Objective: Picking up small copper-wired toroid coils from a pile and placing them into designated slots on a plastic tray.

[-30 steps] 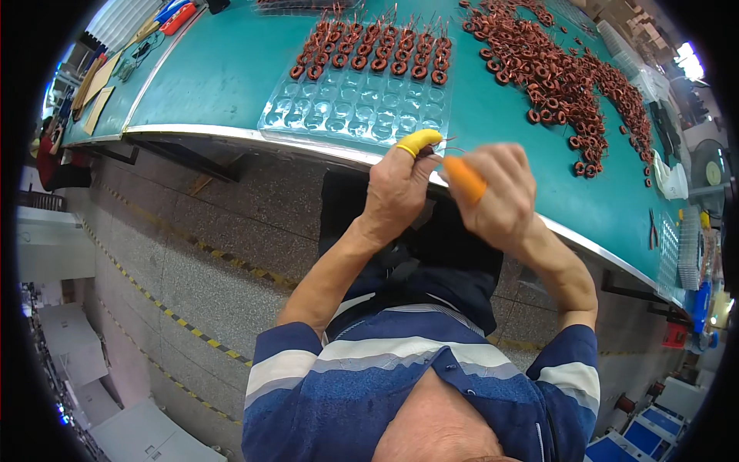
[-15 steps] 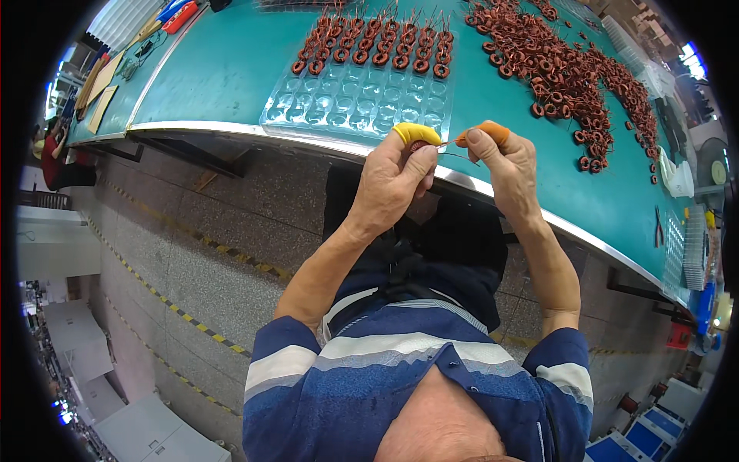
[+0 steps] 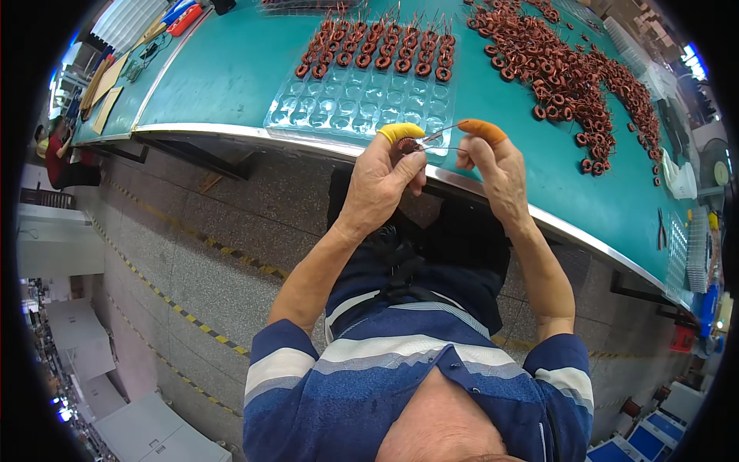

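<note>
- One copper-coloured coil [image 3: 407, 145] sits pinched between the thumb and the yellow-covered forefinger of the person's left hand [image 3: 377, 177], near the front edge of a green bench [image 3: 231, 77].
- Opposite, the right hand [image 3: 504, 173], its forefinger in an orange cover [image 3: 486, 131], curls at the coil's thin wire ends [image 3: 440, 137]; whether it grips them cannot be told.
- Small and probably light, the coil looks to have a hard ring core, firm enough for a snug pinch, though its smooth windings could slide under a bare thumb.
- Springy and easily bent, by their look, the wire ends call for gentle pulling; the ring's outer rim seems the surest hold, since rough handling might scrape the coating.
- Compared with half a second ago, the fingertips stand farther apart, and the right forefinger, then against the thumb, now stretches out above it.
- Beyond, a clear tray [image 3: 346, 104] carries rows of similar coils [image 3: 383, 50], unchanged; a loose heap [image 3: 566, 81] spreads to the right.
</note>
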A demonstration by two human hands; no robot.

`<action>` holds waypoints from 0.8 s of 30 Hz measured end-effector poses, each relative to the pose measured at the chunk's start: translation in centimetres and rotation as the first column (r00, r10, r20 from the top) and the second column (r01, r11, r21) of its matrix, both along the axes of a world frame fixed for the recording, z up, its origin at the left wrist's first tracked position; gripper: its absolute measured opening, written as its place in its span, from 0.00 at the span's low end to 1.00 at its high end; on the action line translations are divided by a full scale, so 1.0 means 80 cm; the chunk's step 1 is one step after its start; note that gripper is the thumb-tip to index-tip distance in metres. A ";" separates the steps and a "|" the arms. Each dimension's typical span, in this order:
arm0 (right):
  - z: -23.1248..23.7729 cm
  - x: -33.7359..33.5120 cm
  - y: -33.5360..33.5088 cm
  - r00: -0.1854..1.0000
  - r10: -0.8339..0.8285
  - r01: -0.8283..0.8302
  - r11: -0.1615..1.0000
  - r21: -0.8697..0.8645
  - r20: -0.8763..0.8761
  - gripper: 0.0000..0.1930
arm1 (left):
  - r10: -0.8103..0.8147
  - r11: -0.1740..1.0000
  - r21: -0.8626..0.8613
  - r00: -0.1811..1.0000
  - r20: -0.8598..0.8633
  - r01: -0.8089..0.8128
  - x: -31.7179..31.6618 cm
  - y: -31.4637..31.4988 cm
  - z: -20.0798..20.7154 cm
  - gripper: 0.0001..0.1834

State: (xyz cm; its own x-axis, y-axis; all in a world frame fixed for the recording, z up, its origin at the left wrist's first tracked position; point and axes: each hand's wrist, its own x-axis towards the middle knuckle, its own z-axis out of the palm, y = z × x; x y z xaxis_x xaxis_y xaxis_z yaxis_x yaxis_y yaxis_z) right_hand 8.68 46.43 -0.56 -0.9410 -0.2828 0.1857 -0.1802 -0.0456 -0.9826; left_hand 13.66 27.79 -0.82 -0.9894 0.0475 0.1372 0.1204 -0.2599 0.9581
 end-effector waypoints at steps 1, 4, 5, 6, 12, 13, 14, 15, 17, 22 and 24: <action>-0.004 0.003 0.011 0.999 0.038 -0.038 0.999 -0.011 0.009 0.20 | 0.018 1.000 -0.020 1.000 -0.006 -0.018 0.000 -0.001 0.001 0.15; -0.015 0.016 0.016 0.994 0.082 -0.077 0.995 -0.063 0.078 0.18 | 0.021 1.000 0.001 0.999 -0.025 -0.021 -0.001 -0.002 -0.002 0.16; -0.015 0.019 0.013 0.992 0.082 -0.077 0.996 -0.048 0.098 0.18 | 0.018 1.000 0.000 1.000 -0.024 -0.018 -0.001 -0.001 -0.002 0.16; -0.015 0.022 0.006 0.995 0.026 -0.022 0.999 -0.042 0.096 0.14 | 0.011 0.999 -0.032 1.000 -0.015 -0.011 0.000 0.002 -0.001 0.15; 0.009 0.040 -0.015 0.975 -0.155 0.169 0.982 0.083 -0.160 0.14 | 0.051 0.980 -0.192 0.997 -0.063 -0.062 0.002 0.012 0.001 0.14; 0.023 0.047 -0.015 0.979 -0.171 0.172 0.985 0.003 -0.113 0.15 | 0.062 0.974 -0.211 0.991 -0.117 -0.086 0.004 0.011 0.001 0.14; 0.034 0.039 -0.017 0.978 -0.195 0.203 0.973 -0.110 0.079 0.17 | 0.074 0.967 -0.229 0.983 -0.171 -0.113 0.006 0.010 0.001 0.15; 0.027 0.033 -0.016 0.979 -0.189 0.198 0.974 -0.111 0.082 0.17 | 0.112 0.955 -0.246 0.969 -0.220 -0.166 0.009 0.015 0.002 0.14; 0.009 0.020 -0.009 0.979 -0.007 0.081 0.929 -0.362 0.203 0.17 | 0.082 0.969 -0.218 0.982 -0.173 -0.119 0.005 0.014 0.002 0.14; 0.003 0.020 -0.020 0.962 -0.133 0.194 0.947 -0.257 0.240 0.16 | -0.066 0.993 0.109 0.993 0.101 0.055 0.002 0.000 0.001 0.11; 0.003 0.018 -0.023 0.982 -0.111 0.148 0.954 -0.261 0.151 0.15 | -0.123 0.984 0.144 0.986 0.114 0.106 0.003 -0.011 0.000 0.12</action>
